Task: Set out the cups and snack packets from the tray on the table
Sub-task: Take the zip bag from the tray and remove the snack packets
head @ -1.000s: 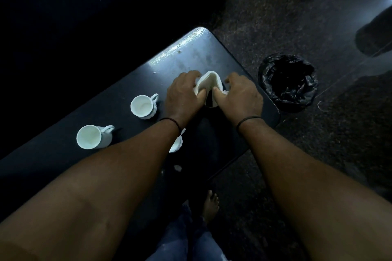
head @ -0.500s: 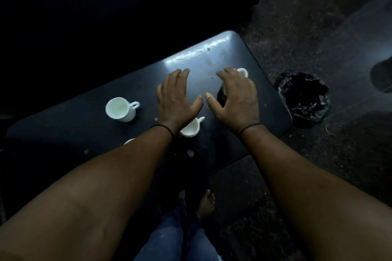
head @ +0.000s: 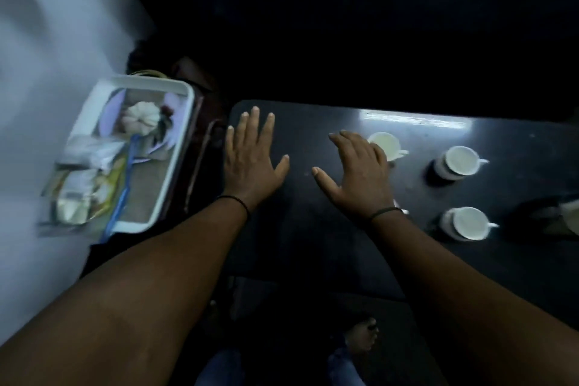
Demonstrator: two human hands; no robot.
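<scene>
hands: left hand [head: 250, 157] and right hand [head: 360, 172] both flat, palm down over the desk [head: 313, 244], fingers [head: 255, 122] spread apart, holding nothing.
cups: three white cups in clear view on the desk at right: far one [head: 387, 144] just behind the right hand, mid one [head: 460, 161], near one [head: 466, 224]. A white bit shows by the right wrist; can't tell what it is.
packets: snack packets [head: 87, 175] not yet out, piled in the white tray [head: 175, 147], left of the desk on a pale surface. Something round and white lies at the tray's far end; too blurred to name.
risk 1: right hand sits close to the far cup; a careless sweep back could tip it.
risk 2: packets are loose and stacked, one grab may drag others out over the gap beside the desk.
risk 3: dim light, edges hard to read.
surface: dark, smooth, glossy, one glare strip at the far edge.
room: very dark beyond; bare foot [head: 360, 335] on the floor below.
</scene>
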